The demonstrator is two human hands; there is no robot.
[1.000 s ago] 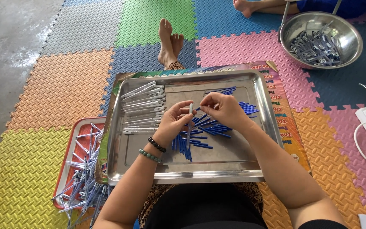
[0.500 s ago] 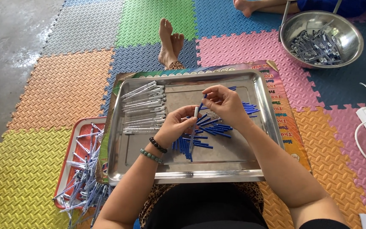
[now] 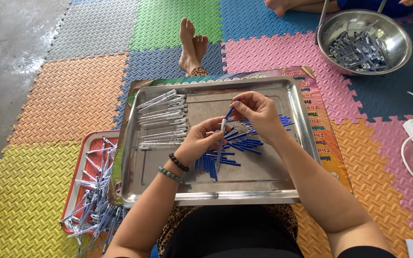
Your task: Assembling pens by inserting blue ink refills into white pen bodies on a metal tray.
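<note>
Head view: your left hand [image 3: 198,143] pinches a white pen barrel [image 3: 222,127] upright at its lower part, grip pressed on it so the open top faces your other hand. Your right hand [image 3: 259,111] sits just above and right of it, fingertips pinching a blue refill [image 3: 231,109] tilted toward the barrel mouth, the two parts nearly touching, lined up for threading one into the other.

Directly below both grips lies the loose fan of blue refills [image 3: 230,153] on the steel tray [image 3: 216,191], close enough that you need only drop your right hand to take another. Left of your left grip, the white barrels [image 3: 163,119] lie stacked in a neat row, ends aligned, within a short reach. The tray rests across your lap, keeping everything level.

Further left of the left grip, a red tray [image 3: 75,191] on the foam mat holds a jumbled heap of pens [image 3: 94,200]. Far up and right of your right grip stands a steel bowl [image 3: 397,48] with more parts, beside another person.
</note>
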